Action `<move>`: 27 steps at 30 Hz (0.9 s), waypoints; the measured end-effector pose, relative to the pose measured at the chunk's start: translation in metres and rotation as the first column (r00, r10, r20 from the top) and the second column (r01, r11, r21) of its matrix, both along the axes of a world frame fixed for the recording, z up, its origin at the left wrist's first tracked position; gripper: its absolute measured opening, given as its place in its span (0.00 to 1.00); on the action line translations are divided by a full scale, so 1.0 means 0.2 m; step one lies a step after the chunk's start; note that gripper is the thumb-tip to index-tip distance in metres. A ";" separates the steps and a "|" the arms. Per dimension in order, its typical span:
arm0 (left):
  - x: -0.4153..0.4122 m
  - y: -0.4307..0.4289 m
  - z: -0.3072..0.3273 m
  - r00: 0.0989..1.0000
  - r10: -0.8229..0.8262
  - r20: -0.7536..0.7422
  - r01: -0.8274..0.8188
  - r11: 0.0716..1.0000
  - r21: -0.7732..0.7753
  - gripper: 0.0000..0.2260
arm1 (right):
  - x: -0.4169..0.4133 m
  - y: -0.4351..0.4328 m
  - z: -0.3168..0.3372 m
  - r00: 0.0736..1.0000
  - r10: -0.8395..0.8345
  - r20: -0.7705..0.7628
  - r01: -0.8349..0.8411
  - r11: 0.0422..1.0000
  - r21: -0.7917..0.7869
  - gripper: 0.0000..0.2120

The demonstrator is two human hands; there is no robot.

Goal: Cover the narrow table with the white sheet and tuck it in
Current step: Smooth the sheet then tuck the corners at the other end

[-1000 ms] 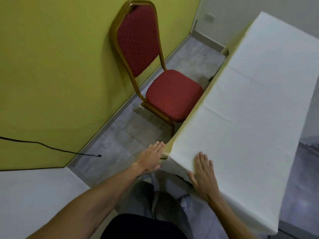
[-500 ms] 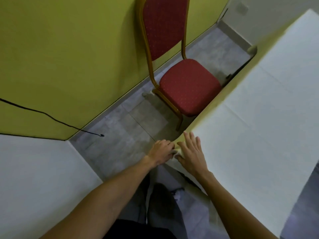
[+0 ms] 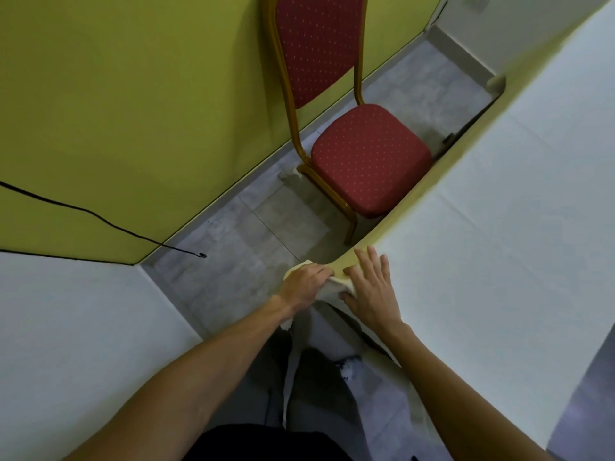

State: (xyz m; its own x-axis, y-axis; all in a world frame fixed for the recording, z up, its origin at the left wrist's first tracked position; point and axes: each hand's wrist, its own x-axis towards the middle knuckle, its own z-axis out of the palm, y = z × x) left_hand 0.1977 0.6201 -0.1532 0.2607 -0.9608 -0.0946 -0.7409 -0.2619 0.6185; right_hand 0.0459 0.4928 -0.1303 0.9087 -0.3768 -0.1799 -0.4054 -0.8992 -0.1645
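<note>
The white sheet (image 3: 492, 247) lies spread over the narrow table, which runs from the near centre to the far right; the table itself is hidden under it. At the near left corner my left hand (image 3: 306, 284) grips a bunched fold of the sheet, fingers curled round the cloth just off the edge. My right hand (image 3: 372, 287) lies flat on top of the sheet at that same corner, fingers straight and spread, pressing it down. The sheet's edge hangs down below the corner in front of my legs.
A red padded chair (image 3: 366, 158) with a gold frame stands close to the table's left side, against the yellow-green wall (image 3: 133, 111). A black cable (image 3: 100, 217) runs along that wall to the grey tiled floor (image 3: 239, 251). A white surface (image 3: 66, 344) fills the near left.
Both hands went from flat near the table end to the left corner. My left hand curled round the sheet's corner fold; my right hand slid left onto the corner. The view shifted left.
</note>
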 end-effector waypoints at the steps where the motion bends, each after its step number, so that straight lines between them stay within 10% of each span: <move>1: 0.01 0.01 0.00 1.000 -0.013 -0.015 0.013 1.000 0.020 0.10 | 0.00 0.00 0.00 1.000 -0.002 0.015 0.002 1.000 0.006 0.22; 27: 0.12 0.02 0.02 0.984 -0.116 0.134 0.094 0.983 0.157 0.04 | -0.01 0.00 -0.02 0.996 -0.040 0.082 0.038 0.999 0.023 0.17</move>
